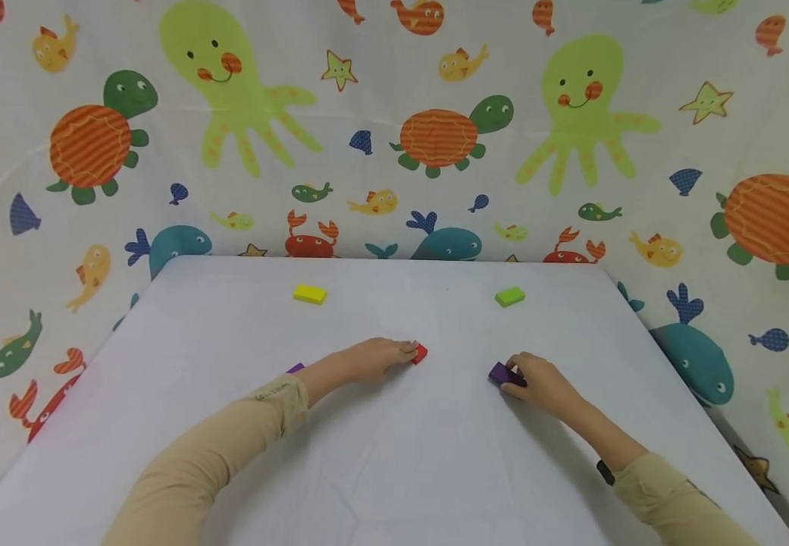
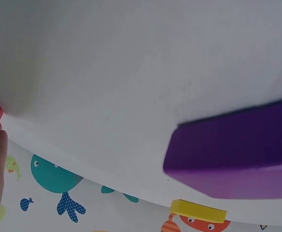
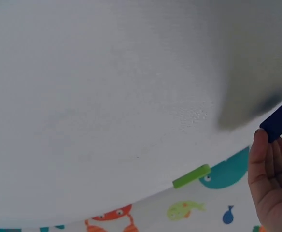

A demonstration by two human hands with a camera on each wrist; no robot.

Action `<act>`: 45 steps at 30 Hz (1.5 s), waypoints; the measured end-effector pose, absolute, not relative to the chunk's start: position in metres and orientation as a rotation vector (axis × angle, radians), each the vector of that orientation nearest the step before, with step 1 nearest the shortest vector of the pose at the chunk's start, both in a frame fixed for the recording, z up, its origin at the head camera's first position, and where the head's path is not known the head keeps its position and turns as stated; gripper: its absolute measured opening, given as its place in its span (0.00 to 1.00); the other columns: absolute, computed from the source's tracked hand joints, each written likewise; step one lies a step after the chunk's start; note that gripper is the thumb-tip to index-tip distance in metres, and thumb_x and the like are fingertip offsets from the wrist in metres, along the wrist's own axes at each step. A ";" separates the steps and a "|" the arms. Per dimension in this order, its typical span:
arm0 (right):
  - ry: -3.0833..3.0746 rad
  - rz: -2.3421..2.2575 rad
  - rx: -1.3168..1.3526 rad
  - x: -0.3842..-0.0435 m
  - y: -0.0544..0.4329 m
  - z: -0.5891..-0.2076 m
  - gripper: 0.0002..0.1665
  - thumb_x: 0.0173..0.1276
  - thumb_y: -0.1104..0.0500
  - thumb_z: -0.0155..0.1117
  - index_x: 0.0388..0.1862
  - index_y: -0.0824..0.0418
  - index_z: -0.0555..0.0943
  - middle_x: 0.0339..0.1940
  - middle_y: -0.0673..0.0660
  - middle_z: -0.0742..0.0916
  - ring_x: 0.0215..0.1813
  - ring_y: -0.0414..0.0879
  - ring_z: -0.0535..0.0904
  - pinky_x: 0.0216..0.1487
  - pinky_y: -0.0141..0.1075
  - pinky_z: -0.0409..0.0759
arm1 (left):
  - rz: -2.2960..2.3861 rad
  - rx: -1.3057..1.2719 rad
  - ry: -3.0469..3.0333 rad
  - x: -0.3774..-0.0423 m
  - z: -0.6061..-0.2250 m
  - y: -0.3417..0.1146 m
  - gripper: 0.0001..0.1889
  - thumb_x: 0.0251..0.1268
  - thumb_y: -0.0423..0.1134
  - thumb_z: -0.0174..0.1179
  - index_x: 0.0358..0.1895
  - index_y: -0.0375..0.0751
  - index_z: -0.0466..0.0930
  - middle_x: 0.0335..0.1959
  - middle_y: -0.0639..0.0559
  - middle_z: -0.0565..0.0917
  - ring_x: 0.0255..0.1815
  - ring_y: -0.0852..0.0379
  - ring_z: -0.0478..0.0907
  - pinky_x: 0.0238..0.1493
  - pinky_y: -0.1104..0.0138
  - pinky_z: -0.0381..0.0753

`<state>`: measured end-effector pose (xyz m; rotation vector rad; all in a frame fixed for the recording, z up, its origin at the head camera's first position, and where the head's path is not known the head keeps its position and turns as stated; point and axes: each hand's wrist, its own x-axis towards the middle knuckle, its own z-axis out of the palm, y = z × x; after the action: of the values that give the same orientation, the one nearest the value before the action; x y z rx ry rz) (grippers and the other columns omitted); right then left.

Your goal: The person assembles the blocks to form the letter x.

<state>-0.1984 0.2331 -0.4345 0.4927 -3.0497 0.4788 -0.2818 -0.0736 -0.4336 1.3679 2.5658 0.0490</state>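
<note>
My left hand (image 1: 378, 358) reaches to the middle of the white table and pinches a small red block (image 1: 420, 353), which shows at the left edge of the left wrist view. To the right, my right hand (image 1: 543, 384) grips a dark purple block (image 1: 501, 374) between thumb and fingers. That block looks dark blue in the right wrist view, its shadow apart from it, so it seems slightly raised. A purple block (image 2: 232, 154) lies beside my left forearm, which hides most of it in the head view.
Toward the back of the table (image 1: 394, 470) lie a yellow block (image 1: 310, 294) on the left and a light green block (image 1: 510, 296) on the right. Behind the table hangs a cloth (image 1: 367, 45) printed with sea animals.
</note>
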 end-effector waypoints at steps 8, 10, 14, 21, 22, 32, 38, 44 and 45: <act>-3.046 0.489 0.487 -0.203 0.217 -0.429 0.17 0.56 0.59 0.70 0.39 0.70 0.79 0.29 0.56 0.83 0.31 0.43 0.77 0.30 0.33 0.76 | 0.070 1.393 2.557 -0.285 -0.429 -0.071 0.27 0.63 0.27 0.56 0.67 0.40 0.67 0.68 0.50 0.69 0.71 0.55 0.64 0.68 0.63 0.67; -3.046 0.521 0.465 -0.204 0.214 -0.430 0.17 0.56 0.59 0.70 0.39 0.69 0.79 0.27 0.55 0.82 0.29 0.42 0.75 0.28 0.31 0.74 | 0.101 1.395 2.543 -0.285 -0.430 -0.071 0.26 0.63 0.25 0.55 0.66 0.39 0.67 0.68 0.49 0.69 0.71 0.54 0.64 0.68 0.62 0.67; -3.051 0.579 0.454 -0.208 0.201 -0.434 0.17 0.57 0.57 0.70 0.39 0.67 0.79 0.25 0.52 0.80 0.26 0.40 0.71 0.26 0.28 0.70 | 0.083 1.355 2.542 -0.284 -0.428 -0.072 0.27 0.64 0.27 0.55 0.67 0.40 0.67 0.68 0.50 0.69 0.71 0.54 0.63 0.67 0.63 0.67; -3.065 0.516 0.436 -0.218 0.173 -0.427 0.17 0.56 0.57 0.71 0.39 0.67 0.79 0.27 0.54 0.81 0.28 0.41 0.72 0.28 0.31 0.71 | 0.060 1.253 2.544 -0.287 -0.422 -0.073 0.26 0.65 0.27 0.54 0.66 0.44 0.67 0.69 0.50 0.68 0.57 0.50 0.74 0.57 0.66 0.76; -3.067 0.510 0.427 -0.219 0.169 -0.426 0.17 0.56 0.57 0.71 0.39 0.67 0.79 0.27 0.54 0.81 0.28 0.41 0.72 0.29 0.31 0.72 | 0.071 1.247 2.543 -0.288 -0.423 -0.073 0.26 0.65 0.27 0.54 0.66 0.45 0.68 0.69 0.51 0.69 0.55 0.51 0.74 0.56 0.66 0.76; -3.113 0.532 0.381 -0.227 0.143 -0.425 0.18 0.54 0.59 0.72 0.38 0.68 0.77 0.32 0.57 0.84 0.30 0.42 0.74 0.33 0.33 0.77 | 0.069 1.288 2.560 -0.289 -0.424 -0.069 0.24 0.65 0.27 0.54 0.64 0.43 0.70 0.67 0.50 0.70 0.59 0.49 0.74 0.62 0.63 0.74; -3.136 0.587 0.375 -0.231 0.132 -0.426 0.18 0.55 0.59 0.72 0.38 0.68 0.77 0.31 0.57 0.84 0.28 0.41 0.73 0.29 0.31 0.74 | 0.087 1.281 2.554 -0.289 -0.424 -0.066 0.23 0.63 0.26 0.55 0.62 0.42 0.72 0.66 0.48 0.72 0.62 0.46 0.73 0.64 0.61 0.72; -3.152 0.614 0.401 -0.233 0.126 -0.426 0.18 0.55 0.59 0.72 0.38 0.68 0.77 0.31 0.57 0.84 0.27 0.40 0.71 0.27 0.29 0.71 | 0.067 1.321 2.555 -0.289 -0.424 -0.065 0.23 0.62 0.25 0.55 0.62 0.40 0.73 0.65 0.47 0.72 0.60 0.46 0.74 0.62 0.61 0.73; -3.150 0.613 0.406 -0.233 0.126 -0.427 0.17 0.55 0.60 0.72 0.38 0.68 0.77 0.30 0.57 0.84 0.26 0.40 0.71 0.27 0.29 0.71 | 0.063 1.326 2.556 -0.289 -0.425 -0.065 0.24 0.62 0.25 0.56 0.62 0.40 0.73 0.65 0.47 0.72 0.59 0.47 0.75 0.62 0.61 0.73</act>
<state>-0.2327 0.1257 -0.4267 0.4056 -3.1502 0.6127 -0.2886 -0.0646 -0.4246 1.3265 2.5561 0.0629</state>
